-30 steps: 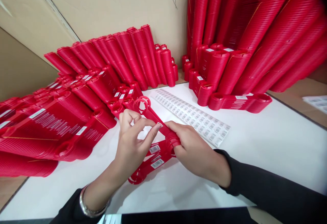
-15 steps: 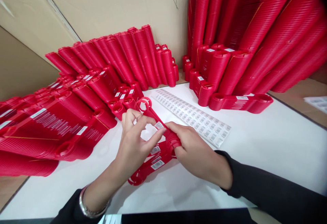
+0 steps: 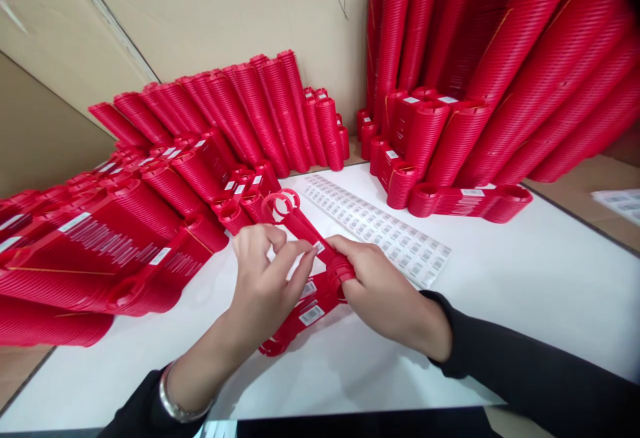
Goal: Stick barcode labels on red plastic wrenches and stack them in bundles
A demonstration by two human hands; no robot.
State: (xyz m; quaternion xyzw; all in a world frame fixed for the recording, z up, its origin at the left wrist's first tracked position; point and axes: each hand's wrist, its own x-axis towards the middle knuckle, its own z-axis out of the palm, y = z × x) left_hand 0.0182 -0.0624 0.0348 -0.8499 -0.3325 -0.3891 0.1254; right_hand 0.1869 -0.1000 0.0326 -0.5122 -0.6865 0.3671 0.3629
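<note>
Hanger (image 3: 300, 221): red plastic, held tilted above the table, ring end up and away, near end gripped low.
Right hand (image 3: 383, 288): closed round the near end of the hanger, thumb on top, steadying it.
Left hand (image 3: 263, 281): thumb and forefinger pinched on a small white label (image 3: 319, 247), pressing it onto the bar of the hanger.
Placement: best kept square to the bar, edges parallel, matching the labels on the pile below.
Pressure: judged best rubbed from one end to the other with the fingertip, so no corner lifts.
Grip: right hand should stay firm; a thin bar probably flexes under the push, so support close beneath the label helps.
Done pile (image 3: 300, 315): labelled hangers lying flat on the table under both hands, barcodes facing up.
Label sheet (image 3: 380, 228): long strip of barcode stickers just beyond the right hand, within easy reach.
Table (image 3: 525, 278): white, bare to the right.
Left stacks (image 3: 100, 238): bundled red hangers lying on their sides, many with labels.
Back stacks (image 3: 260, 111): more bundles leaning on the cardboard wall (image 3: 200, 18).
Right stacks (image 3: 500, 65): tall bundles, some blurred.
Risk: crooked or creased label, hard to lift off again once pressed.
</note>
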